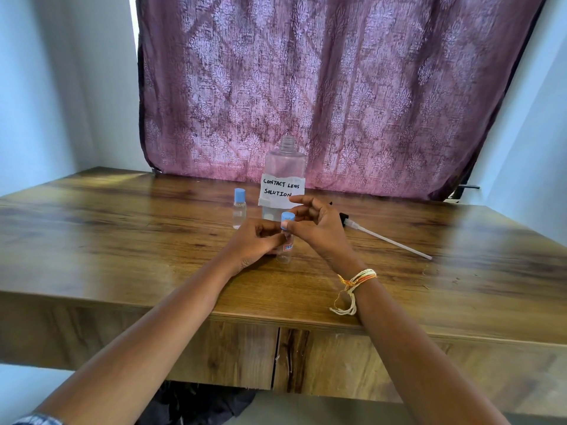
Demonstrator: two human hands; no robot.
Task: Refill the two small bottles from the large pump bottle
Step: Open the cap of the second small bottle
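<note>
Before the big bottle (285, 176), our left hand (256, 243) grips a small bottle (284, 246); our right hand (316, 228) pinches its cap (287, 220). Left of the big bottle stands the second bottle (239, 208), with bare table (122, 240) beyond.

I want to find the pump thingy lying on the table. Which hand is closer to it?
Right. The right hand is just left of the pump, pinching a small bottle's blue cap. The left hand is farther left.

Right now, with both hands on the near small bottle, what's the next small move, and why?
Probably twist the blue cap off. The right hand pinches it while the left hand grips the near small bottle, which stands capped. The large bottle is already open, its pump lying on the table.
</note>
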